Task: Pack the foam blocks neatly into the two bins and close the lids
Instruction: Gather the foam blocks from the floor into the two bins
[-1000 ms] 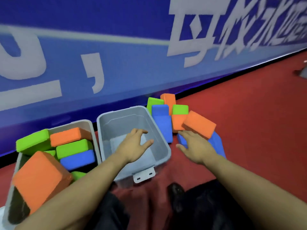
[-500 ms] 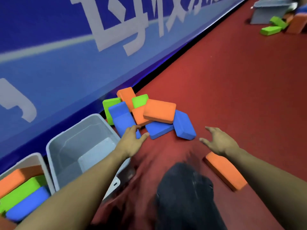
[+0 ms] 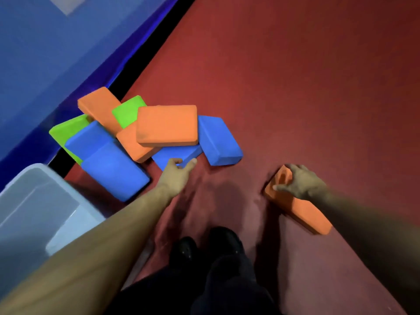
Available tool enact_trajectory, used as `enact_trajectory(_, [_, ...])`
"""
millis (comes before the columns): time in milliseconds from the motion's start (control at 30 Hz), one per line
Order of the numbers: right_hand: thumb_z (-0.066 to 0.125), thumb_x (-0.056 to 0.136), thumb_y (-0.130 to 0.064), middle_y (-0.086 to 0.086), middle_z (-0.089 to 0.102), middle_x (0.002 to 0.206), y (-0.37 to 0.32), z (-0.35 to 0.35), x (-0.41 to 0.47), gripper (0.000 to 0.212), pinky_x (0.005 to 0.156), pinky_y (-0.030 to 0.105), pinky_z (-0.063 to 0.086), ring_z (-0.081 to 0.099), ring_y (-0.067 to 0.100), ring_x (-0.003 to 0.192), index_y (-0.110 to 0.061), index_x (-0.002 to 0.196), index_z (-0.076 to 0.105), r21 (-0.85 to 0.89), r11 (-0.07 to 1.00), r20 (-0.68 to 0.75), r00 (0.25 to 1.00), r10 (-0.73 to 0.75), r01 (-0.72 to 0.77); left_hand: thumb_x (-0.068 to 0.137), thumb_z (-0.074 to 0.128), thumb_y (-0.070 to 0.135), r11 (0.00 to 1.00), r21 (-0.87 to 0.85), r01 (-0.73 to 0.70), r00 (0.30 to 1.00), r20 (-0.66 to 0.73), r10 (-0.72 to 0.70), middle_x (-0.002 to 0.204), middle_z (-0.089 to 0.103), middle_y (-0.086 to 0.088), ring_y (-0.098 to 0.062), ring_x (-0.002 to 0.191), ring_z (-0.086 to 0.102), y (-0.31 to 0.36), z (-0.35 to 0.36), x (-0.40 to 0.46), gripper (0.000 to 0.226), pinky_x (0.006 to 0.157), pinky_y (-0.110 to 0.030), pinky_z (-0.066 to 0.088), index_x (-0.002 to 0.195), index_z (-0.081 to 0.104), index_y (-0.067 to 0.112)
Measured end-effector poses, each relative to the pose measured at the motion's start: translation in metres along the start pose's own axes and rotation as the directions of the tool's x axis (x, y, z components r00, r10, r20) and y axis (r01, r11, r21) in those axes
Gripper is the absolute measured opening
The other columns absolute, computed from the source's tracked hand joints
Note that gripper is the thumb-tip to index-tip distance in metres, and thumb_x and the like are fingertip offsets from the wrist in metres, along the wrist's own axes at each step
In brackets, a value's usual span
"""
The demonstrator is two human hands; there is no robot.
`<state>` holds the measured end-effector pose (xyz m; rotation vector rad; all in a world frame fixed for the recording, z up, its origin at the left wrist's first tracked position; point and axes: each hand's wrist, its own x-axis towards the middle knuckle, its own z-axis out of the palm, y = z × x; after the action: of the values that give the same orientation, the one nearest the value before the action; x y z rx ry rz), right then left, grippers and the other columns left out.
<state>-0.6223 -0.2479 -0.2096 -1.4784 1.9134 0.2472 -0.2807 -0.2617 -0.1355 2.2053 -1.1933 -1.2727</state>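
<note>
A heap of orange, blue and green foam blocks lies on the red floor by the blue wall. My left hand (image 3: 176, 175) reaches the near edge of a flat blue block (image 3: 176, 154) under the big orange block (image 3: 167, 125); thumb and fingers close round its corner. My right hand (image 3: 301, 181) grips the far end of a lone orange block (image 3: 302, 211) lying on the floor to the right. The empty grey bin (image 3: 34, 201) stands at the lower left. The second bin is out of view.
A blue banner wall (image 3: 56, 53) with a black base strip runs along the left. Open red floor (image 3: 295, 87) stretches to the right and beyond the heap. My dark trousers and shoes (image 3: 204, 258) are at the bottom centre.
The view swung right and down, dropping the filled bin out of sight. My right hand came down onto the lone orange block and gripped it. My left hand moved from the bin to the blue block's edge.
</note>
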Motion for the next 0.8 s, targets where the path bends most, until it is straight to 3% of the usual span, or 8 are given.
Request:
enact_trajectory(67, [0.078,0.071,-0.066,0.013,0.032,0.158,0.006,0.013,0.028,0.108,0.112,0.050,0.040,0.040,0.041,0.139,-0.026,0.156,0.026,-0.018,0.999,0.019,0.999,0.029,-0.029,0.072,0.065,0.076,0.996,-0.056,0.076,0.997,0.025,-0.074,0.102,0.066,-0.009,-0.022,0.092,0.065,-0.008,0.012,0.043,0.088,0.097,-0.047,0.054,0.132,0.051,0.013])
enact_trajectory(167, [0.079,0.066,-0.071,0.012,0.027,0.162,0.017,0.027,0.063,0.120,0.115,0.050,0.035,0.034,0.039,0.144,-0.027,0.159,0.017,-0.065,0.996,-0.009,0.998,0.064,-0.065,0.083,0.064,0.068,0.954,-0.257,0.153,0.988,0.064,-0.141,0.091,0.059,-0.010,-0.025,0.085,0.060,-0.010,0.025,0.096,0.057,0.088,-0.047,0.057,0.093,0.058,0.013])
enact_trajectory(267, [0.079,0.059,-0.077,0.014,0.023,0.164,0.026,0.034,0.091,0.132,0.118,0.050,0.028,0.029,0.037,0.148,-0.030,0.161,0.008,-0.100,0.991,-0.054,0.995,0.089,-0.094,0.085,0.063,0.068,0.802,-0.527,0.281,0.960,0.156,-0.234,0.099,0.057,-0.002,-0.018,0.081,0.060,-0.005,0.034,0.138,0.064,0.081,-0.035,0.053,0.122,0.052,0.016])
enact_trajectory(367, [0.084,0.054,-0.072,0.019,0.025,0.161,0.033,0.048,0.102,0.141,0.118,0.051,0.026,0.028,0.039,0.146,-0.025,0.162,0.004,-0.087,0.989,-0.012,0.992,0.122,-0.122,0.088,0.056,0.068,0.727,-0.623,0.288,0.957,0.179,-0.227,0.140,0.054,-0.001,-0.017,0.129,0.055,-0.010,0.043,0.167,0.071,0.106,-0.034,0.044,0.141,0.046,0.022])
enact_trajectory(433, [0.084,0.044,-0.077,0.022,0.028,0.152,0.036,0.055,0.103,0.149,0.114,0.053,0.030,0.028,0.042,0.140,-0.017,0.159,0.012,-0.068,0.979,-0.037,0.981,0.192,-0.194,0.092,0.052,0.066,0.730,-0.633,0.258,0.966,0.171,-0.194,0.133,0.057,0.002,-0.010,0.113,0.064,-0.008,0.046,0.179,0.048,0.096,-0.027,0.051,0.118,0.055,0.025])
enact_trajectory(533, [0.069,0.025,-0.087,0.022,0.037,0.135,0.035,0.059,0.098,0.145,0.109,0.054,0.034,0.035,0.042,0.129,-0.003,0.139,0.034,-0.114,0.965,-0.112,0.968,0.225,-0.238,0.095,0.056,0.058,0.736,-0.646,0.205,0.979,0.125,-0.163,0.107,0.067,-0.004,-0.007,0.063,0.071,0.000,0.047,0.192,0.037,0.047,-0.021,0.055,0.106,0.060,0.023])
enact_trajectory(633, [0.077,0.035,-0.080,0.024,0.046,0.127,0.035,0.065,0.092,0.127,0.107,0.053,0.036,0.047,0.043,0.124,0.000,0.124,0.035,-0.042,0.988,-0.156,0.978,0.138,-0.146,0.093,0.066,0.047,0.646,-0.743,0.174,0.981,0.073,-0.181,0.109,0.069,-0.011,-0.016,0.067,0.071,0.010,0.051,0.197,0.057,0.040,-0.024,0.051,0.134,0.055,0.010])
enact_trajectory(800, [0.090,0.051,-0.064,0.020,0.054,0.116,0.028,0.056,0.074,0.096,0.089,0.049,0.045,0.055,0.042,0.109,-0.013,0.105,0.029,0.066,0.994,-0.158,0.983,0.092,-0.082,0.084,0.073,0.049,0.616,-0.776,0.136,0.977,0.003,-0.212,0.118,0.065,-0.005,-0.017,0.077,0.074,0.018,0.040,0.179,0.063,0.044,-0.035,0.056,0.135,0.050,0.019])
